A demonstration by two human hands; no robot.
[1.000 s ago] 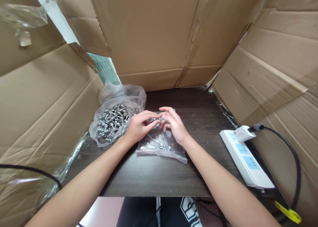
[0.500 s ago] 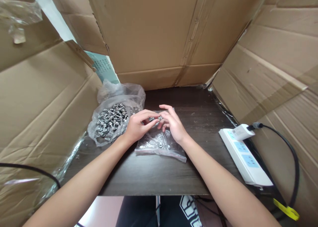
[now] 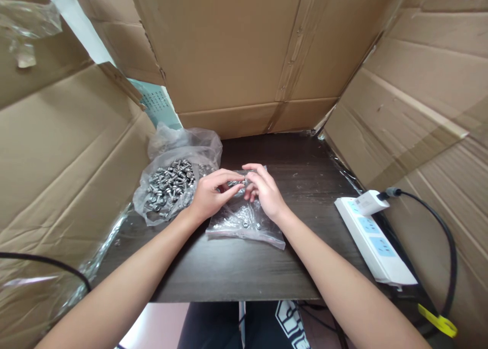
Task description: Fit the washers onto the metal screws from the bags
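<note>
Small clear plastic zip bag [image 3: 244, 222] with a few metal screws inside lies flat on the dark wood-grain tabletop [image 3: 236, 272], its near edge toward the person and its far, open end pinched between both hands. The left hand [image 3: 209, 196] has thumb and forefinger closed together on the bag's top edge from the left, and the right hand [image 3: 265, 191] meets it from the right, fingertips curled down onto the same edge, so the two hands touch or nearly touch over the bag's mouth; a small shiny screw seems to sit between the fingertips, though it is too small to be sure. The rest of the bag stretches from the grip back toward the person, resting on the table. Just left of the left hand sits a larger crumpled clear plastic bag [image 3: 179, 158], open at the top and heaped with silver screws [image 3: 170, 186]. Well to the right, near the table's edge, lies a white power strip [image 3: 375, 242] with a white plug adapter and black cable [image 3: 446, 242]. Brown cardboard walls [image 3: 236, 59] stand around the table on three sides.
</note>
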